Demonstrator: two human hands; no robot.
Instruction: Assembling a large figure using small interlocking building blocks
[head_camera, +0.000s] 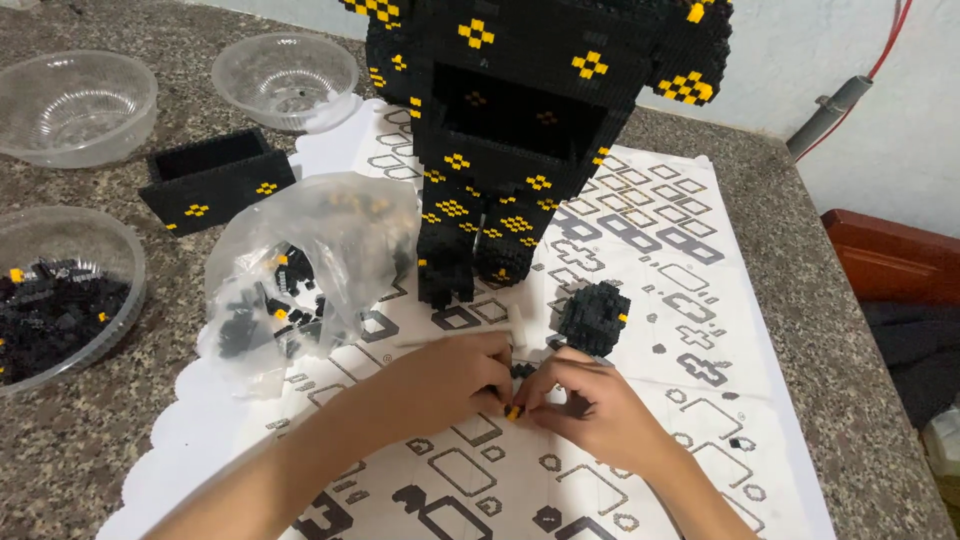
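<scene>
My left hand (445, 380) and my right hand (590, 405) meet over the printed instruction sheet (660, 290), fingertips pinched together on a tiny yellow brick piece (513, 411) with small black bricks beside it. Just beyond the hands lies a small black brick lump (594, 316) with a yellow spot. A tall black figure built of bricks with yellow diamond patterns (520, 120) stands at the back of the sheet, its chest an open hollow.
A crumpled clear bag of black and yellow bricks (300, 270) lies left of the figure. A black brick box section (215, 180) sits behind it. Clear bowls (75, 105) (285, 75) stand at the back left; one bowl (60, 290) holds black bricks. The stone counter (840, 330) ends at right.
</scene>
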